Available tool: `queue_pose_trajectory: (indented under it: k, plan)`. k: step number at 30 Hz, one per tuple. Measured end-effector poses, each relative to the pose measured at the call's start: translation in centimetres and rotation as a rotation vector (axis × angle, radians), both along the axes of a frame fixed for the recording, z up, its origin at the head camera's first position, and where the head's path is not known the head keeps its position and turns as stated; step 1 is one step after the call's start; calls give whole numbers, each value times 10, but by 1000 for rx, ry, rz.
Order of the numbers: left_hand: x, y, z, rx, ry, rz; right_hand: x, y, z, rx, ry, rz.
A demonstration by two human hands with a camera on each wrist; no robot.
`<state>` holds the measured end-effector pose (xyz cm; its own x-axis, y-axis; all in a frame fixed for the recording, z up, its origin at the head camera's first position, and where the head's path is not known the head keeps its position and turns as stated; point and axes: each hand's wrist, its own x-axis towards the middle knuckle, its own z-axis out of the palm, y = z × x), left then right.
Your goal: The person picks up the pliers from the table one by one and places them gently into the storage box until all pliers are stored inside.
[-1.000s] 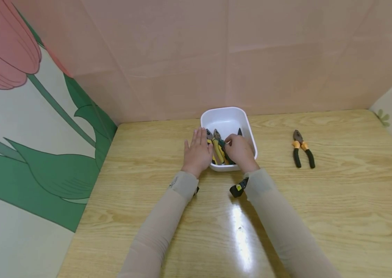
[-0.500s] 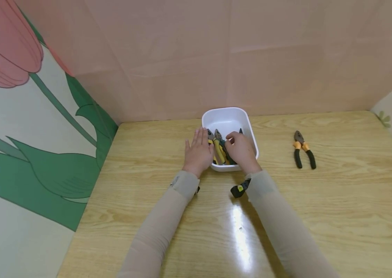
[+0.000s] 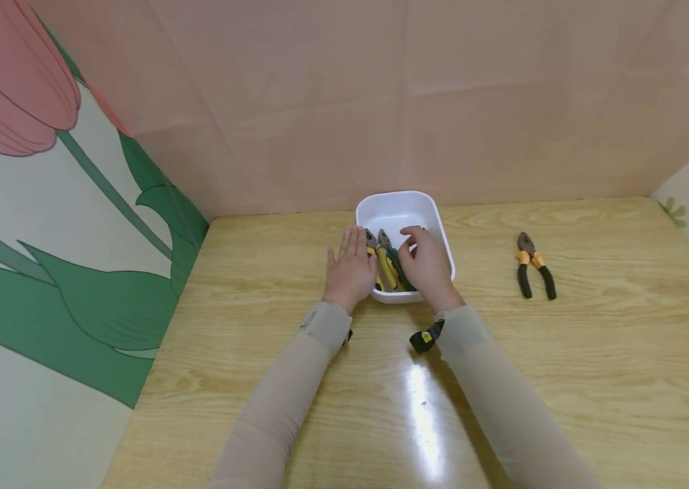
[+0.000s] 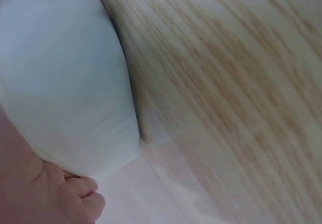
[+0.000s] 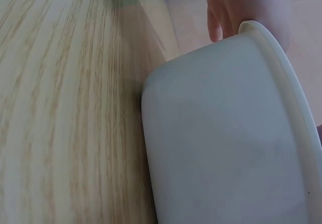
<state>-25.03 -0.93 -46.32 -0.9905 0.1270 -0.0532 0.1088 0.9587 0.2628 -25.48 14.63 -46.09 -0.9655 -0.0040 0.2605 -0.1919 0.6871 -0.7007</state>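
A white plastic bin (image 3: 401, 204) stands on the wooden table and holds several pliers. My left hand (image 3: 351, 273) lies over the bin's left rim with straight fingers. Beside it inside the bin are yellow-and-black pliers (image 3: 387, 268); dark green handles (image 3: 403, 272) show further right. My right hand (image 3: 430, 266) is over the bin's right part, its fingers loosely bent, with a gap between thumb and index finger. It hides whatever lies beneath. Both wrist views mostly show the bin's outer wall (image 4: 70, 78), with part of a hand at the edge.
Another pair of pliers (image 3: 533, 265), with orange-and-black handles, lies spread on the table (image 3: 619, 292) right of the bin. A pink backdrop (image 3: 295, 136) rises directly behind the bin. A wall with painted tulips (image 3: 100, 312) borders the left side.
My right hand has shifted slightly rightward in the bin, and its thumb and index finger have spread apart. My left hand stays at the left rim. The view has shifted slightly.
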Motion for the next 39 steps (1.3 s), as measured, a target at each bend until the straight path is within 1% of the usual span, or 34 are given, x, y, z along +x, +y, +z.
queue_pose_trajectory:
  k: [4,10,13,17,22,29,32,36,39]
  plan:
    - [0,0,0,6,0,0,4,0,2,-42,82,12]
    - [2,-1,2,20,6,-4,7,3,2,-122,162,34]
    - [3,-1,2,30,0,-2,10,8,2,-127,165,49]
    - [2,-1,0,34,2,2,16,16,4,-135,146,58]
    - [2,0,-1,38,11,2,21,31,6,-142,135,23]
    - [2,-1,0,37,5,2,25,49,11,-137,115,-16]
    - [2,-1,-2,41,6,6,26,55,13,-124,117,-15]
    - [2,-1,-3,50,3,10,27,64,14,-81,125,-11]
    - [2,0,-3,52,-5,4,28,72,16,-57,135,-38]
